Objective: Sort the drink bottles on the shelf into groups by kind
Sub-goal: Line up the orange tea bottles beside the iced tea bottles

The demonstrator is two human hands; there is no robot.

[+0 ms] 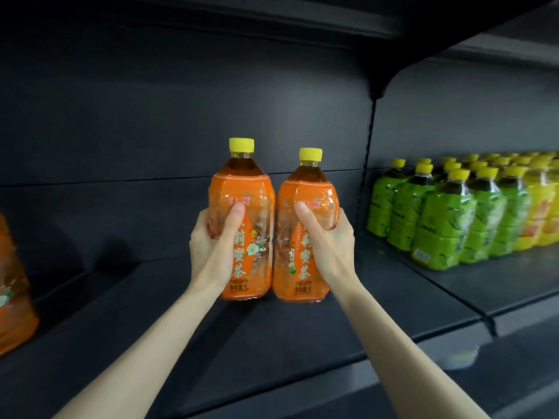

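Note:
Two orange-labelled tea bottles with yellow caps stand upright side by side in the middle of the dark shelf (272, 334). My left hand (214, 243) grips the left orange bottle (245, 189) around its middle. My right hand (326, 240) grips the right orange bottle (305, 195) the same way. The two bottles touch each other. Their bases sit at or just above the shelf board; I cannot tell which.
Another orange bottle (12, 285) shows partly at the left edge. On the neighbouring shelf section to the right stand several green-labelled bottles (438, 225) in rows, with yellow-labelled bottles (541, 207) behind them. A vertical shelf divider (367, 164) separates the sections.

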